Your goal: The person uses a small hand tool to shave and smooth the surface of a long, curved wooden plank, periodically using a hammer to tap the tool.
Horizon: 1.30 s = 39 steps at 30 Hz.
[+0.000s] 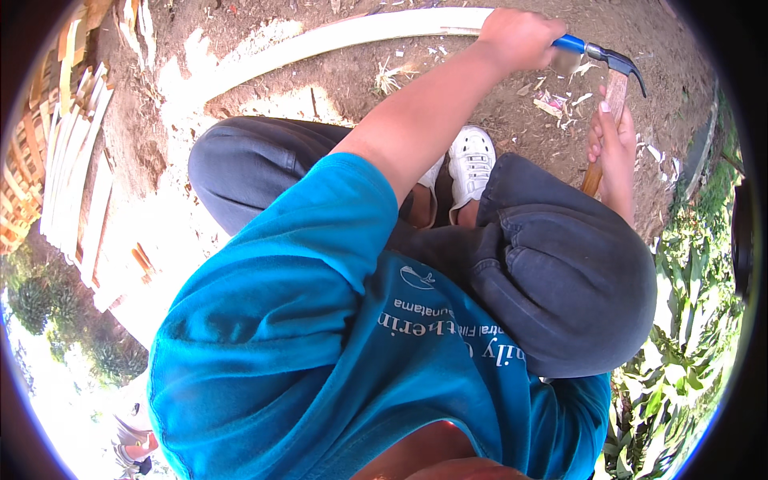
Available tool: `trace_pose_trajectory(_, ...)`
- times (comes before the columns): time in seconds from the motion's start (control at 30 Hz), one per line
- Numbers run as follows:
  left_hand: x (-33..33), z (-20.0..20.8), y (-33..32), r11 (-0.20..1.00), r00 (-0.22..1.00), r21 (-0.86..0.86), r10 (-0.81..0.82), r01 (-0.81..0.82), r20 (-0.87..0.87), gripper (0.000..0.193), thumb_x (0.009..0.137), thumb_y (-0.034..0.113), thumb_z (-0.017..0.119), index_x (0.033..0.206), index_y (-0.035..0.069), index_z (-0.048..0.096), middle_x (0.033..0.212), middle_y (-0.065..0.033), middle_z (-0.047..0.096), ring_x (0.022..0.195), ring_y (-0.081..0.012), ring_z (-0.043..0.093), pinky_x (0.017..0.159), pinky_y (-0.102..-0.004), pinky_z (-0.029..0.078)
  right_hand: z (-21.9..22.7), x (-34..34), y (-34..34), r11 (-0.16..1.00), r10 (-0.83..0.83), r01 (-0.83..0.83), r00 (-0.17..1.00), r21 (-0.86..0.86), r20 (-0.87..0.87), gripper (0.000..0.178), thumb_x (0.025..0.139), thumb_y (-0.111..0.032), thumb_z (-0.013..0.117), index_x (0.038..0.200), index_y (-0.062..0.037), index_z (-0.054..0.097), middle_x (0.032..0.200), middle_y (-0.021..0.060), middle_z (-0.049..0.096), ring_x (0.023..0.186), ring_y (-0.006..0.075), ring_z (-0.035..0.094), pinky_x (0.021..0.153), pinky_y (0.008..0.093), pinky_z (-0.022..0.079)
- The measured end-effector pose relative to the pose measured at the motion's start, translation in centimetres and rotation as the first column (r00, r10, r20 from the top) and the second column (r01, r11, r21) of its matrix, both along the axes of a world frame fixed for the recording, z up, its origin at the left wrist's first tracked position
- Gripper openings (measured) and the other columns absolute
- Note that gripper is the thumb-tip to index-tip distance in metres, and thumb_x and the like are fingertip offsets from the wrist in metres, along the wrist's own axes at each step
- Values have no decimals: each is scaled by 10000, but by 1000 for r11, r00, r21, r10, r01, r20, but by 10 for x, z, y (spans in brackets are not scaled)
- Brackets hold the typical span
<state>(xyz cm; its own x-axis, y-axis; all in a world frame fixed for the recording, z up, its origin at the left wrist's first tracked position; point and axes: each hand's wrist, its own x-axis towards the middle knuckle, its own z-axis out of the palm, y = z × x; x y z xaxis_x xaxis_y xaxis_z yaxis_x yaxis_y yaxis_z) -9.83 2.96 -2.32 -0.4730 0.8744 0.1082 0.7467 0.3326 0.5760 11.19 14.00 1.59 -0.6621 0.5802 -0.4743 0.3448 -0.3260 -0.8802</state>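
- The blue-handled tool is gripped in the left hand, fist closed, out at the far right of the ground; its working end is hidden by the hand.
- The claw hammer is held in the right hand, with the fingers curled about its wooden handle and the thumb laid along it.
- And the metal meets right there: the hammer's face is seen at the butt of the blue handle, claw pointing away. Whether a blow is being landed or merely lined up cannot be told.
- The long pale strip is laid in a curve across the soil, its near end just beside the left fist; whether it is touched by the tool cannot be made out.
- For a clean strike, the face should be brought squarely onto the butt, in line with the tool.
- The left knuckles are set close to the target, so short, measured taps are best favoured over a big swing.
- A firm left grip is called for, lest the tool be twisted.
- Good footing is wanted too: loose chips are scattered near the white shoe.
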Motion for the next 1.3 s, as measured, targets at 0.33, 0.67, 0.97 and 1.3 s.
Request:
trace_pose_trajectory(0.33, -2, -7, -1, 1000, 1000, 29, -1, 2, -10, 155, 839, 196, 618, 943, 104, 686, 883, -189, 732, 824, -407, 718, 736, -536, 570, -8, -3, 3, 993, -115, 117, 992, 28, -56, 435, 1070, -258, 585, 1440, -54, 483, 775, -44, 453, 552, 29, 414, 461, 216, 339)
trace_pose_trajectory(0.67, -10, 0, -21, 997, 1000, -75, -4, 5, 13, 197, 845, 213, 630, 1005, 136, 716, 908, -176, 743, 847, -397, 722, 758, -535, 571, -2, -7, 0, 989, -143, 139, 980, -43, -136, 394, 1078, -241, 568, 1416, -54, 494, 786, -27, 449, 569, 44, 416, 491, 223, 360)
trace_pose_trajectory(0.97, 5, 12, -2, 995, 996, 58, -86, 85, 0, 145, 843, 190, 649, 953, 97, 668, 875, -182, 739, 830, -394, 724, 739, -523, 576, 20, 11, 11, 983, -181, 182, 975, -8, -128, 385, 1094, -216, 529, 1439, -49, 489, 804, -20, 439, 582, 50, 394, 507, 220, 352)
trace_pose_trajectory(1.3, 11, 7, 9, 994, 999, 104, -46, 44, 10, 118, 836, 177, 656, 924, 99, 648, 828, -180, 730, 789, -394, 721, 700, -520, 574, 31, 17, 27, 975, -217, 223, 949, 1, -230, 388, 1096, -213, 530, 1435, -33, 481, 797, -13, 440, 583, 52, 395, 506, 223, 352)
